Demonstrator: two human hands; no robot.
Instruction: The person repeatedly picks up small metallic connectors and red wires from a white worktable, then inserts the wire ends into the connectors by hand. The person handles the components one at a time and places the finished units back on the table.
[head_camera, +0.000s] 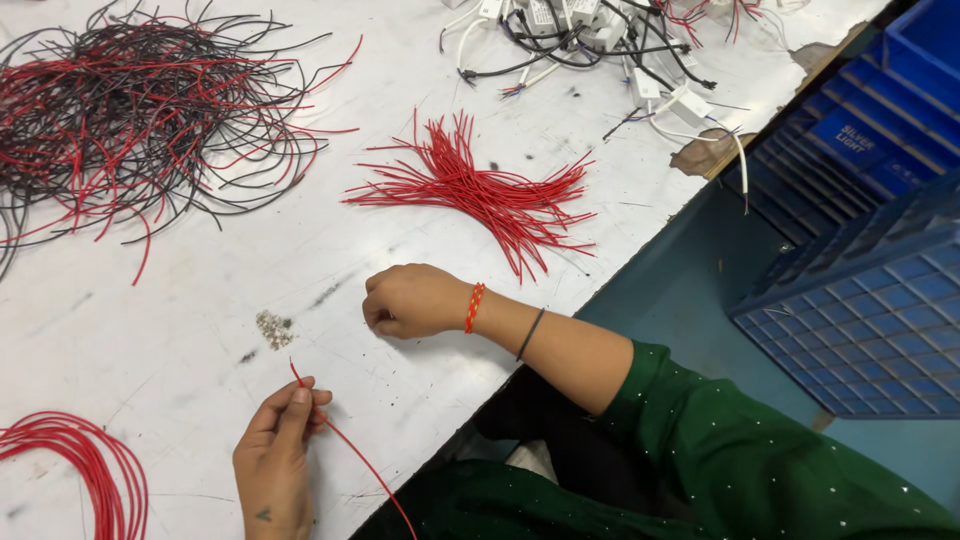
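My left hand (275, 455) lies at the near edge of the white table (300, 240) and pinches a single thin red wire (355, 455) between thumb and fingers. The wire's short end sticks up past the fingertips and its long end trails off the table edge. My right hand (410, 300), with a red thread band and a dark band at the wrist, rests on the table as a loose fist. Nothing shows in it. A fanned bundle of cut red wires (480, 190) lies just beyond my right hand.
A big tangle of red and black wires (130, 110) fills the far left. Looped red wires (80, 460) lie at the near left. White driver modules with leads (590, 40) sit at the far edge. Blue plastic crates (860, 250) stand to the right. Small grey debris (272, 328) lies near my hands.
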